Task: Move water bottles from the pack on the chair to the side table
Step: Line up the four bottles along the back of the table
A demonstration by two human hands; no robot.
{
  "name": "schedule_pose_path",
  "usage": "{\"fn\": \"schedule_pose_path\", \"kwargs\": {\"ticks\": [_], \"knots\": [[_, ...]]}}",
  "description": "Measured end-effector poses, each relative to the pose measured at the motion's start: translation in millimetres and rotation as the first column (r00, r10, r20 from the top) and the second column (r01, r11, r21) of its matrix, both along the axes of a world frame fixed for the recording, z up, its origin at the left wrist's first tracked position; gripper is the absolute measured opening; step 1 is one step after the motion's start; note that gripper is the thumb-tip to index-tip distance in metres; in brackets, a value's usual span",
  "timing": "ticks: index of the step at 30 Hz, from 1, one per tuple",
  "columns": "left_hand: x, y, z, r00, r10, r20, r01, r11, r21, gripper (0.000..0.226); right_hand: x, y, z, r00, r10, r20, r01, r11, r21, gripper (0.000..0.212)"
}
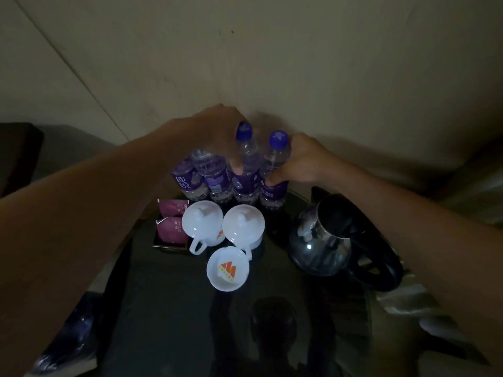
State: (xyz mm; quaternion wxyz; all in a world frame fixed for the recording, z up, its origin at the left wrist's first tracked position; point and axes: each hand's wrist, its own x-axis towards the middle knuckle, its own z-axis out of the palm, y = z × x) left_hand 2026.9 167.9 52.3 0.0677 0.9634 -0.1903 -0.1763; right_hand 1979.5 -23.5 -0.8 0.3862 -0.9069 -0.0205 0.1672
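Note:
Several clear water bottles with purple labels and purple caps stand in a row at the back of the dark glass side table (pixel 163 295), against the wall. My left hand (pixel 217 131) reaches over the row and grips the third bottle (pixel 246 164) around its upper body, thumb on the label. My right hand (pixel 302 161) is closed around the rightmost bottle (pixel 275 170) at its shoulder. Both held bottles stand upright with their bases on the table. Two more bottles (pixel 201 178) stand to the left, their caps hidden under my left forearm. The pack and the chair are out of view.
In front of the bottles sit two white lidded cups (pixel 202 223) (pixel 243 224), a white ashtray with an orange logo (pixel 228 269), and a small holder with purple tea sachets (pixel 171 227). A glass kettle (pixel 321 240) on a black base stands at the right.

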Motion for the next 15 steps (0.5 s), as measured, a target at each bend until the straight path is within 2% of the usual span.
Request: {"fn": "schedule_pose_path", "kwargs": {"ticks": [4, 9, 11, 15], "knots": [[2, -2, 0, 0.998, -0.067, 0.004, 0.067, 0.997, 0.037, 0.075, -3, 0, 2, 1.0, 0.017, -0.004, -0.017, 1.0, 0.007, 0.054], [-1, 3, 5, 0.991, -0.115, -0.07, 0.117, 0.993, 0.031, 0.07, -9, 2, 7, 0.998, 0.056, -0.013, -0.056, 0.998, 0.033, 0.046], [-1, 7, 10, 0.991, -0.118, -0.056, 0.12, 0.992, 0.038, 0.067, -9, 3, 11, 0.997, 0.072, -0.005, -0.072, 0.996, 0.061, 0.041], [-3, 12, 22, 0.99, -0.132, 0.041, 0.13, 0.991, 0.039, 0.047, -1, 0, 21, 0.977, -0.052, 0.205, 0.038, 0.997, 0.068, 0.033]]}}
